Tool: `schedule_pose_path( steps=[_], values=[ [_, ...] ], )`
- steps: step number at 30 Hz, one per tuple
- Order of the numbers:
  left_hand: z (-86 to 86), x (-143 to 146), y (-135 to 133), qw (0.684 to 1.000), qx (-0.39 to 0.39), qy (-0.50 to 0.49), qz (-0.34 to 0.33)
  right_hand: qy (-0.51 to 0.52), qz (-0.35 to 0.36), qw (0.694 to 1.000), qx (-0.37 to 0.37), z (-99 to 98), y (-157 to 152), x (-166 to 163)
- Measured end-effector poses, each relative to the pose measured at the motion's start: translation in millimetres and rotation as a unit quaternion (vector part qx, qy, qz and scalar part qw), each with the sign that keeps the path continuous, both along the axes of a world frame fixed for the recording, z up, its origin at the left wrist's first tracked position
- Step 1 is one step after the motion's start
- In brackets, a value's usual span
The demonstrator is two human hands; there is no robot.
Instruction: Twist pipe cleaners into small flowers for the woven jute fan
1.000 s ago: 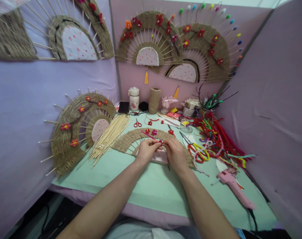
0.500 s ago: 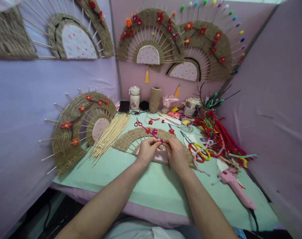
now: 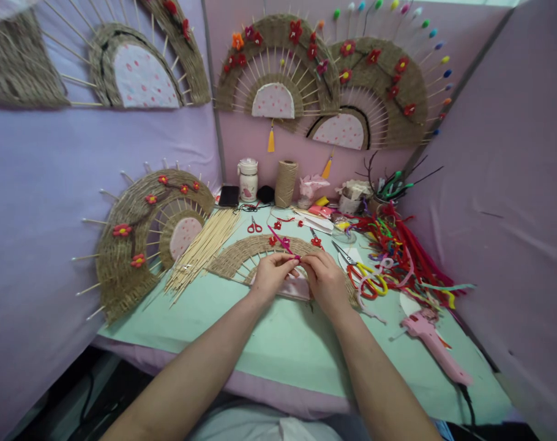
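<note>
A magenta pipe cleaner (image 3: pixel 278 237) is pinched at its curled end between the fingertips of my left hand (image 3: pixel 270 280) and my right hand (image 3: pixel 325 285). Its straight length sticks out up and to the left. Both hands are closed and nearly touching, above a half-round woven twine fan (image 3: pixel 230 258) that lies flat on the table. Small red flowers (image 3: pixel 316 242) and a magenta flower (image 3: pixel 286 242) rest on or by the fan's upper band. My hands hide part of the fan's pale centre (image 3: pixel 294 288).
Left of the fan lie thin wooden sticks (image 3: pixel 205 251) and small red scissors (image 3: pixel 254 226). To the right are larger scissors (image 3: pixel 368 278), a heap of pipe cleaners (image 3: pixel 402 245) and a pink glue gun (image 3: pixel 437 352) with a cord. A twine spool (image 3: pixel 286 184) and white bottle (image 3: pixel 248 180) stand behind.
The free end of the pipe cleaner has swung right and stands a little steeper. Both hands keep their pinch in nearly the same place.
</note>
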State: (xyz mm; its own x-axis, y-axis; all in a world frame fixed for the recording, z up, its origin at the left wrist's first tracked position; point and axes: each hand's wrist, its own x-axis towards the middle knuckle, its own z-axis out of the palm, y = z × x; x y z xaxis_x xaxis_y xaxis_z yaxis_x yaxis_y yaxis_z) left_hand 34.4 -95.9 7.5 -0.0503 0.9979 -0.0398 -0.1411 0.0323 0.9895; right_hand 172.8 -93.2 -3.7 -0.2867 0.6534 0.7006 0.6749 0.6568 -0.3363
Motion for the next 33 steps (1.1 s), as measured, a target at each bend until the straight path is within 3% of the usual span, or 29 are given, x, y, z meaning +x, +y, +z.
schedule_pose_path(
  steps=[8,20,25,29,33],
  values=[
    [-4.8,-2.2,1.6,0.999,0.022,0.034,0.003,-0.03,-0.015,0.999,-0.031,-2.9,1.3,-1.9],
    [-11.3,-2.0,-1.5,0.973,0.146,0.173,0.042,-0.014,-0.028,0.998,-0.046,-6.2,2.3,-4.5],
    [-12.2,-3.1,-1.9,0.953,0.193,0.228,0.044,0.047,-0.034,0.99,-0.132,-4.5,0.9,-7.2],
    [-13.3,-3.3,-2.4,0.932,0.228,0.278,0.041,0.166,-0.006,0.944,-0.285,-4.4,1.6,-5.6],
    [-16.4,-1.3,-5.8,0.919,0.256,0.299,0.006,0.301,0.052,0.824,-0.477,-2.6,1.7,-1.6]
  ],
)
